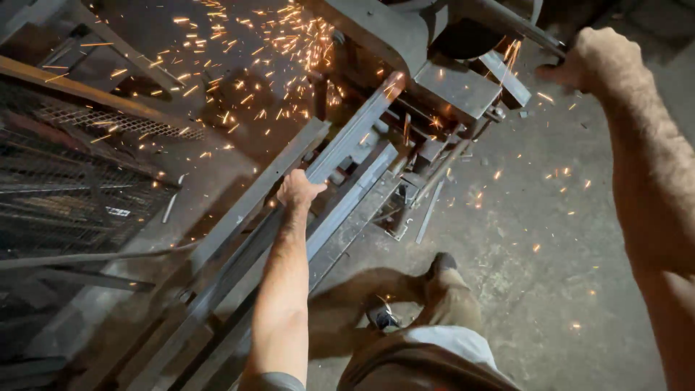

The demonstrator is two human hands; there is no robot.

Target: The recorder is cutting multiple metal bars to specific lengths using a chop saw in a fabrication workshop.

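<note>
My shoe [440,264] stands on the concrete floor [565,289]. My left hand [298,190] presses down on a long steel bar [318,170], fingers curled over its edge. The bar runs up into the chop saw [434,72], where sparks [239,65] spray leftward. Farther up, my right hand [597,61] is closed around the saw's handle [528,29].

Right hand [590,61]: fingers wrap a saw handle [532,32] whose upper end runs off the top edge; grip detail hidden behind the knuckles. Saw blade [463,36] mostly covered by its guard, cut point lost in sparks. Left hand [298,190]: fingertips hidden over the steel bar [347,145]. Bar's near end cut off at bottom. Mesh rack [65,188] cropped at left, dark.
</note>
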